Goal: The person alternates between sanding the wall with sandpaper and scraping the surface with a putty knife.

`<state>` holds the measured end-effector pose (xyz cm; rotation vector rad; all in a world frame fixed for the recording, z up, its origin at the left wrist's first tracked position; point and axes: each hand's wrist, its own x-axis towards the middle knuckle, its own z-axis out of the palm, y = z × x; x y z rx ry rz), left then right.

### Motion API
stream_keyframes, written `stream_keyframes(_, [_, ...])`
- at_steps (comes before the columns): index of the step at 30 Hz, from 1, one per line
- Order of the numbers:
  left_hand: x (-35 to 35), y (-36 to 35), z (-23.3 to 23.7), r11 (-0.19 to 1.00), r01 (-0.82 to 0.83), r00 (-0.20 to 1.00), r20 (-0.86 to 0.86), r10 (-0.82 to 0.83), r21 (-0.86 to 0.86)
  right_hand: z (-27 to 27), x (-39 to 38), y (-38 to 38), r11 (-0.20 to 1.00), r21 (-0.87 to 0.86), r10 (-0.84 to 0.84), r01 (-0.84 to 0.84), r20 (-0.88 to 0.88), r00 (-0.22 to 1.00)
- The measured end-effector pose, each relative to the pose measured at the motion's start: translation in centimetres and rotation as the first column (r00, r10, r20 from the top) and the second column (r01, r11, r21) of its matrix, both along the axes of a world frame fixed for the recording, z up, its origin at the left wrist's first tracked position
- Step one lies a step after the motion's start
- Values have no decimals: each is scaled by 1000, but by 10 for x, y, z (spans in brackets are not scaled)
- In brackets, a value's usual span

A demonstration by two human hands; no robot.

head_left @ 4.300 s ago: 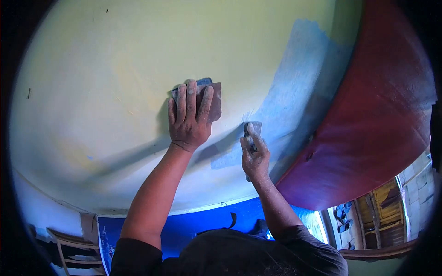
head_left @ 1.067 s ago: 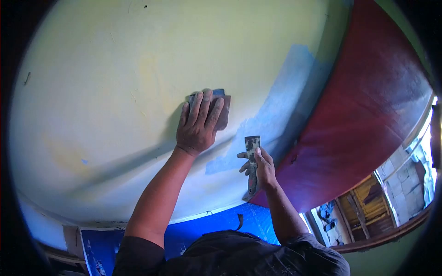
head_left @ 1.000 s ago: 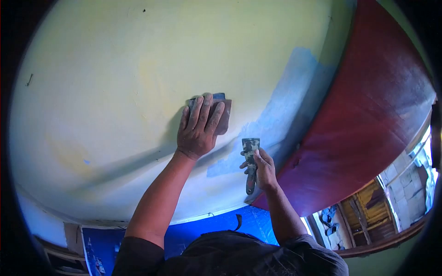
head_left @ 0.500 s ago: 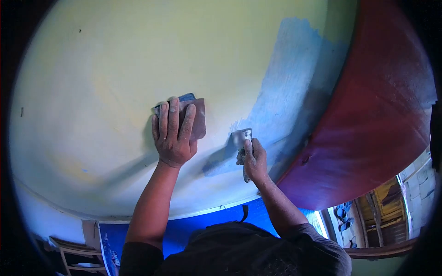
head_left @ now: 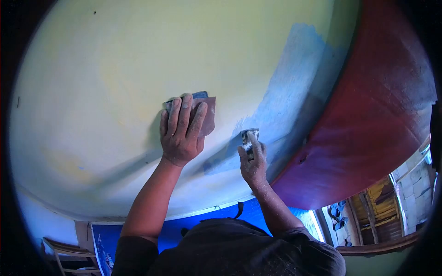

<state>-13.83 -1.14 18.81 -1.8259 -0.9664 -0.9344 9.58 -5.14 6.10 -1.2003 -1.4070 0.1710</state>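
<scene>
Head view. Right hand [head_left: 253, 166], half-curled round white-smeared, flat-bladed scraper [head_left: 244, 136], now lays finger along blade: likely firmer pressure. Scraper just right of centre, at left edge of pale-blue patch [head_left: 294, 73] on cream-yellow wall [head_left: 152, 55]. Left hand [head_left: 179, 141], fingers nearly straight, grips brown squarish sheet [head_left: 209, 120]. Glossy maroon sheet [head_left: 368, 129] along right; dark sandals [head_left: 340, 223] lower right.

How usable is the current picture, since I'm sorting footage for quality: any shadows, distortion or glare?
In the head view, shadows fall to the left of the left hand and right hand; in the head view, wide-angle distortion bows the lower edge of the pale wall, and the corners go black; in the head view, a bright strip glares at lower right.
</scene>
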Motion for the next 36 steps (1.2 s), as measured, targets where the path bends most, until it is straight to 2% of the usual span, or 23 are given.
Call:
stream_keyframes(2, [-1,-3,-2,1000,6,1000,-7,-6,-13,-2,-4,-6,998,-64,3,-3,12,1000])
stream_keyframes(5, [-3,-5,-4,1000,20,1000,-4,-20,-14,8,-2,-4,999,-37,13,-10,91,996])
stream_keyframes(6, [-3,-7,-4,1000,22,1000,-4,-22,-22,20,-5,-7,1000,-7,-1,1,31,1000])
stream_keyframes(10, [-6,-9,-11,997,24,1000,-14,-25,-75,23,-7,-10,999,-51,-1,1,-4,1000])
stream_keyframes(13, [-8,-13,-20,985,3,1000,-1,-3,-170,5,-7,-3,999,-53,-5,4,-15,1000])
stream_keyframes(18, [4,-29,-32,941,-59,997,33,74,-334,37,2,11,1000,-5,8,-8,-31,999])
stream_keyframes(21, [4,-40,-26,896,-101,994,-2,112,-433,25,2,8,1000,15,23,-23,13,1000])
stream_keyframes(22, [4,-43,-23,878,-141,990,-44,136,-458,14,2,8,999,-39,7,-7,-2,1000])
stream_keyframes(25, [5,-45,-22,854,-220,976,-110,190,-471,15,-3,6,994,-107,-13,8,-41,999])
stream_keyframes(29, [8,-37,-32,871,-283,959,-140,247,-402,28,-2,9,1000,17,-1,1,-15,1000])
stream_keyframes(30, [10,-37,-32,864,-304,953,-141,269,-401,30,-1,5,998,-61,-10,10,6,1000])
stream_keyframes(31, [11,-36,-32,857,-325,946,-140,293,-400,27,-2,5,999,-52,-8,7,-8,1000])
stream_keyframes(36, [12,-32,-38,863,-275,961,-126,244,-423,33,-4,7,1000,-21,-2,1,-36,999])
